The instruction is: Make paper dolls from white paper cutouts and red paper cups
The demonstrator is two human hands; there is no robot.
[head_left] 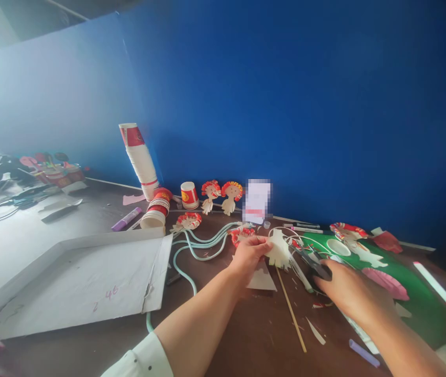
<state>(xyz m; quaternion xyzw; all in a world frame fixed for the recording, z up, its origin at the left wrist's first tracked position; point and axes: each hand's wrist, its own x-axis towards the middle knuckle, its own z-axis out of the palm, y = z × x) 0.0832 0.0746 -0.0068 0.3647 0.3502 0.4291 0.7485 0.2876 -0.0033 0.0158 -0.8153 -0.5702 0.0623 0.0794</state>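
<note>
My left hand (pixel 251 257) pinches a cream paper cut-out (pixel 279 250) with a notched lower edge, held above the table. My right hand (pixel 344 290) is closed around the dark handles of a pair of scissors (pixel 317 267), which point left toward the cut-out. Whether the blades touch the paper I cannot tell. Just behind my left fingers a red fringed paper head (pixel 241 235) lies partly hidden. Below the hands are a white paper sheet (pixel 262 277), a thin wooden stick (pixel 291 311) and paper scraps (pixel 316 331).
A leaning stack of paper cups (pixel 142 159) and a single cup (pixel 189 196) stand by the blue partition (pixel 285 104). Two paper dolls (pixel 231 198) lean there. A white box lid (pixel 89 288) lies left, cables (pixel 203 243) centre, a green mat (pixel 423 309) right.
</note>
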